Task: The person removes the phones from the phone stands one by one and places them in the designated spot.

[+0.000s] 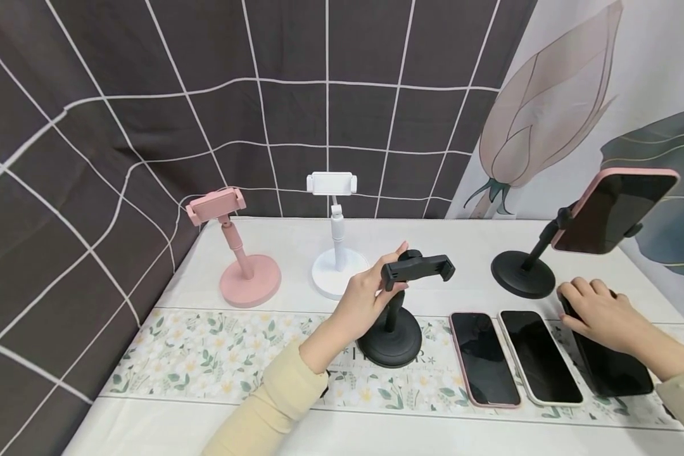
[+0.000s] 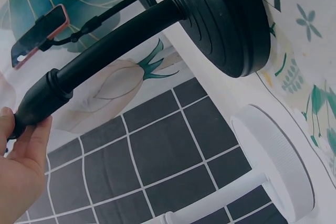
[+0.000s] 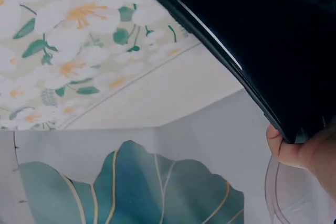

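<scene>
My left grip (image 1: 365,297) pinched a black stand (image 1: 395,313); right grip (image 1: 603,316) clasped a phone (image 1: 614,364), hiding its eleven-o'clock end; tabletop (image 1: 433,437) cut off at six.

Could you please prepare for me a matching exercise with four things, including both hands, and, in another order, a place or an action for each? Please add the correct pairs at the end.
Things:
1. Left hand
2. Right hand
3. Pink stand
4. White-edged phone

Places or actions:
A. Stands farthest to the left in the head view
B. Holds the black phone
C. Lies just left of the black phone in the head view
D. Grips the nearer black stand

Right pairs: 1-D; 2-B; 3-A; 4-C
</scene>
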Demonstrator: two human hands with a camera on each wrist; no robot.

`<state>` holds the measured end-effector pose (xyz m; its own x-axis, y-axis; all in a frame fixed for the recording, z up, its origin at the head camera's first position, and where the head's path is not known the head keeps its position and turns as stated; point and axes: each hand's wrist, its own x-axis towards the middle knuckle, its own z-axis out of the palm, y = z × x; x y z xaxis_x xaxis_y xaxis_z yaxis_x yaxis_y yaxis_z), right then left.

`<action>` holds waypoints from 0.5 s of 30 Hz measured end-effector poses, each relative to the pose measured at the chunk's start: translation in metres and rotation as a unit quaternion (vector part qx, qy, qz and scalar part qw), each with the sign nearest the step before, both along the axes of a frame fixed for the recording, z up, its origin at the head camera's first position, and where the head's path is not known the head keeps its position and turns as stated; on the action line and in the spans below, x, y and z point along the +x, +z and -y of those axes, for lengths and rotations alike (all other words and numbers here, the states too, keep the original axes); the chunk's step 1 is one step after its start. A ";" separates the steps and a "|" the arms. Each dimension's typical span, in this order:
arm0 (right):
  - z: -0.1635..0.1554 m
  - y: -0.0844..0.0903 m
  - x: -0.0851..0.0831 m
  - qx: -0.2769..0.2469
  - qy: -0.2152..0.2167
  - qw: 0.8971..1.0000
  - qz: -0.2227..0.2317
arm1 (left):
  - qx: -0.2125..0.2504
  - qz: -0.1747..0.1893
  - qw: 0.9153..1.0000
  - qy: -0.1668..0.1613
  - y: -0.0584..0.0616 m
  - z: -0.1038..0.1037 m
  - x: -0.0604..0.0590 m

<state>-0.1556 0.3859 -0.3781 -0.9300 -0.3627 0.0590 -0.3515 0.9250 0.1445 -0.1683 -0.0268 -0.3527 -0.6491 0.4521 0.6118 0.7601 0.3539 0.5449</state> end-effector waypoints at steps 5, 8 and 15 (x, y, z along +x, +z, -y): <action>-0.003 -0.006 0.006 0.003 -0.012 1.000 0.018 | -0.004 0.000 1.000 -0.008 0.000 0.000 -0.001; -0.002 -0.008 0.007 -0.014 -0.010 1.000 -0.003 | -0.004 0.002 1.000 -0.012 0.000 0.002 0.000; -0.002 -0.013 0.006 -0.135 -0.056 0.989 -0.014 | 0.005 -0.007 1.000 -0.018 -0.001 0.001 -0.002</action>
